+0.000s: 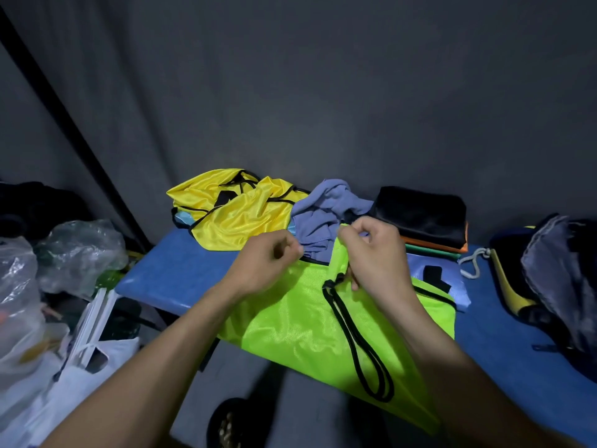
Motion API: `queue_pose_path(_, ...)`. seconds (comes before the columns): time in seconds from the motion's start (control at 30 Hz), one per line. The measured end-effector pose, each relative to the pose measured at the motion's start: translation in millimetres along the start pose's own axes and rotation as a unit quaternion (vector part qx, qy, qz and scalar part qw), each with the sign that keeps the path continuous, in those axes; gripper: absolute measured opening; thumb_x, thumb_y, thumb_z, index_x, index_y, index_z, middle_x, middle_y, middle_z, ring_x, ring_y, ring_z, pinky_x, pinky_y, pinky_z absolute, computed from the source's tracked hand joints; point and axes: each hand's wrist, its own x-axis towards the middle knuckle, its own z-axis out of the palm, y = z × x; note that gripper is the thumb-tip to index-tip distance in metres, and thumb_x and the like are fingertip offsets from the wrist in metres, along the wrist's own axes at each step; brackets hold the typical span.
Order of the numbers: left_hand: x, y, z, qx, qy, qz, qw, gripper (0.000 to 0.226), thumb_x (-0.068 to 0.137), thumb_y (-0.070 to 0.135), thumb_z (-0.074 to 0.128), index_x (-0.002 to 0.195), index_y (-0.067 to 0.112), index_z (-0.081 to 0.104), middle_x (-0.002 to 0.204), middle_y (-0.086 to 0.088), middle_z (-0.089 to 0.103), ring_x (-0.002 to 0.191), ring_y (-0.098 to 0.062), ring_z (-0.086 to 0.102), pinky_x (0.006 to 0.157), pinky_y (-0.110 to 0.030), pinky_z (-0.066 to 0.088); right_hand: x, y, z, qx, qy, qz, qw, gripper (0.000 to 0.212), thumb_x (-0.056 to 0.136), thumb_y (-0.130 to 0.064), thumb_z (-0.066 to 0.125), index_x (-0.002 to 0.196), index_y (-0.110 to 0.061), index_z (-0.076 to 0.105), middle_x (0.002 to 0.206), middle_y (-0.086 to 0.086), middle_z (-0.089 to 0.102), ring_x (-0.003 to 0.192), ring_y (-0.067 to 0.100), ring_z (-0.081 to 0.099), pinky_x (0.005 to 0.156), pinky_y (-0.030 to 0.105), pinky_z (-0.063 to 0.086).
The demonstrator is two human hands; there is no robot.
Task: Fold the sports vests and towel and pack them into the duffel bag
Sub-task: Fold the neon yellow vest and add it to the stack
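Note:
A neon green vest (290, 321) with black trim and a black elastic loop lies over the front edge of the blue bench (168, 270). My left hand (265, 260) pinches its upper left edge. At the vest's top fold, my right hand (371, 253) grips the cloth, fingers curled. Behind them lies a crumpled grey-blue towel (326, 208). A yellow vest (232, 215) is heaped at the back left. A light blue vest (433, 279) lies flat under the green one at the right. A dark bag (562, 279) sits at the far right.
A stack of folded cloth, black on top (423, 215) with orange and green beneath, stands at the back right beside a white cord (471, 263). Plastic bags (64, 253) crowd the floor at the left. A grey curtain hangs behind the bench.

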Motion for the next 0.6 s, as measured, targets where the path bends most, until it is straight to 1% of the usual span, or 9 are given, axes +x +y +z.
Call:
queue_pose_path(0.1, -4.4, 38.3, -6.5, -0.250, -0.058, -0.136, 0.957, 0.047, 0.106, 0.050, 0.042, 0.085, 0.014, 0.064, 0.065, 0.010, 0.062, 0.056, -0.005, 0.057, 0.060, -0.026, 0.044, 0.7, -10.4, 28.5, 0.013, -0.074, -0.009, 0.997, 0.021, 0.094, -0.023, 0.061, 0.078, -0.010, 0.057, 0.054, 0.009, 0.063, 0.040, 0.022, 0.061, 0.038, 0.017, 0.039)
queue_pose_path(0.17, -1.5, 36.1, -9.2, -0.300, -0.079, -0.235, 0.921, 0.049, 0.102, 0.066, 0.026, 0.107, 0.031, 0.060, 0.079, 0.024, 0.064, 0.076, 0.007, 0.058, 0.078, -0.025, 0.044, 2.0, -2.4, 46.0, 0.034, -0.168, 0.031, 0.985, 0.014, 0.098, -0.028, 0.058, 0.093, -0.016, 0.063, 0.070, 0.008, 0.072, 0.053, 0.024, 0.070, 0.045, 0.026, 0.050)
queue_pose_path(0.23, -3.6, 28.7, -12.1, -0.262, -0.114, -0.271, 0.919, 0.058, 0.095, 0.077, 0.029, 0.129, 0.037, 0.053, 0.113, 0.024, 0.061, 0.110, 0.004, 0.053, 0.100, -0.029, 0.038, 1.9, 12.7, 50.3, 0.040, -0.212, 0.057, 0.975, 0.013, 0.101, -0.031, 0.057, 0.104, -0.021, 0.064, 0.085, 0.005, 0.075, 0.065, 0.025, 0.074, 0.054, 0.034, 0.058)
queue_pose_path(0.27, -4.5, 23.1, -11.7, -0.221, -0.132, -0.270, 0.928, 0.063, 0.093, 0.078, 0.038, 0.131, 0.031, 0.058, 0.120, 0.020, 0.062, 0.110, 0.003, 0.055, 0.099, -0.025, 0.040, 2.3, 18.9, 47.6, 0.035, -0.211, 0.056, 0.975, 0.014, 0.102, -0.030, 0.056, 0.108, -0.020, 0.064, 0.088, 0.004, 0.074, 0.068, 0.024, 0.074, 0.058, 0.036, 0.060)
queue_pose_path(0.33, -6.5, 14.2, -10.2, -0.140, -0.150, -0.242, 0.948, 0.042, 0.095, 0.060, 0.057, 0.106, 0.022, 0.072, 0.099, 0.019, 0.073, 0.084, 0.006, 0.065, 0.081, -0.017, 0.047, 2.0, 27.2, 34.3, 0.010, -0.196, 0.034, 0.980, 0.013, 0.102, -0.024, 0.057, 0.112, -0.020, 0.063, 0.088, -0.002, 0.073, 0.068, 0.018, 0.074, 0.061, 0.036, 0.059)
queue_pose_path(0.37, -5.4, 8.6, -7.7, -0.134, -0.147, -0.233, 0.952, 0.032, 0.095, 0.051, 0.065, 0.100, 0.020, 0.074, 0.093, 0.015, 0.077, 0.082, 0.000, 0.071, 0.083, -0.022, 0.052, 2.7, 31.0, 24.7, -0.024, -0.182, 0.006, 0.983, 0.012, 0.101, -0.022, 0.057, 0.111, -0.021, 0.063, 0.083, -0.006, 0.072, 0.065, 0.012, 0.072, 0.061, 0.033, 0.057)
queue_pose_path(0.47, -2.9, -0.8, 3.6, -0.153, -0.090, -0.232, 0.956, 0.023, 0.096, 0.031, 0.071, 0.107, 0.011, 0.075, 0.102, -0.003, 0.079, 0.095, -0.022, 0.075, 0.095, -0.041, 0.057, 7.9, 45.4, -9.7, -0.189, -0.129, -0.118, 0.966, 0.014, 0.095, -0.021, 0.063, 0.109, -0.022, 0.065, 0.073, -0.014, 0.066, 0.065, 0.003, 0.061, 0.066, 0.031, 0.050)
queue_pose_path(0.53, -4.0, -2.2, 12.4, -0.142, -0.043, -0.234, 0.961, 0.026, 0.099, 0.033, 0.066, 0.101, 0.008, 0.074, 0.093, -0.010, 0.077, 0.081, -0.027, 0.073, 0.082, -0.040, 0.057, 7.8, 55.9, -32.2, -0.290, -0.134, -0.179, 0.931, 0.023, 0.091, -0.026, 0.069, 0.113, -0.021, 0.065, 0.089, -0.012, 0.066, 0.084, 0.011, 0.058, 0.078, 0.038, 0.051)
queue_pose_path(0.6, -7.1, 0.6, 17.9, -0.124, -0.007, -0.230, 0.965, 0.037, 0.102, 0.039, 0.059, 0.087, 0.006, 0.065, 0.070, -0.011, 0.059, 0.062, -0.021, 0.053, 0.065, -0.034, 0.044, 4.8, 64.8, -51.7, -0.366, -0.153, -0.193, 0.897, 0.029, 0.092, -0.036, 0.069, 0.118, -0.024, 0.065, 0.104, -0.010, 0.064, 0.101, 0.018, 0.052, 0.085, 0.040, 0.046)
